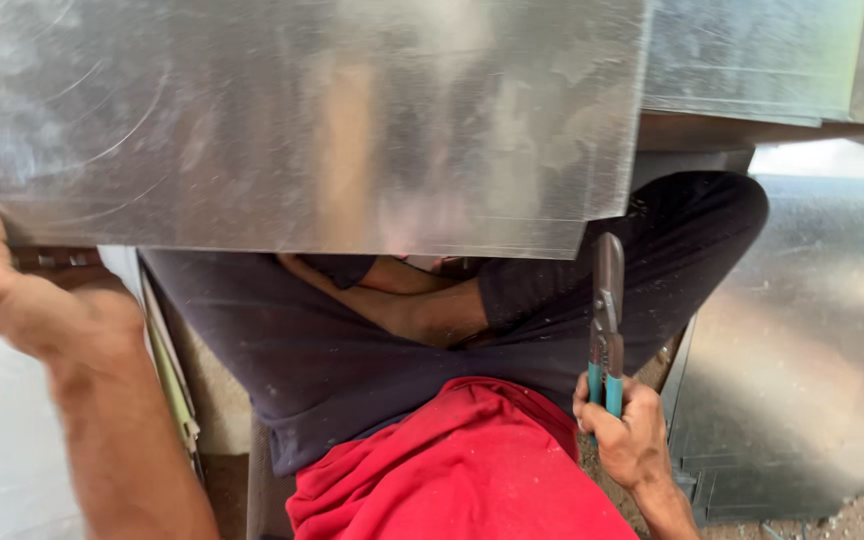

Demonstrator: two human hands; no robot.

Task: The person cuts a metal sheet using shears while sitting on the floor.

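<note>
Metal-sheet floor (802, 350) (snips (607, 320) in right hand (627, 435))

looks like a sheet metal workshop, galvanized sheets (792, 340) stacked all around, tin snips (607, 320) out, worker sitting on dusty ground (852, 520)

Metal sheet (302, 120) above lap, snips (607, 320) right.
</note>
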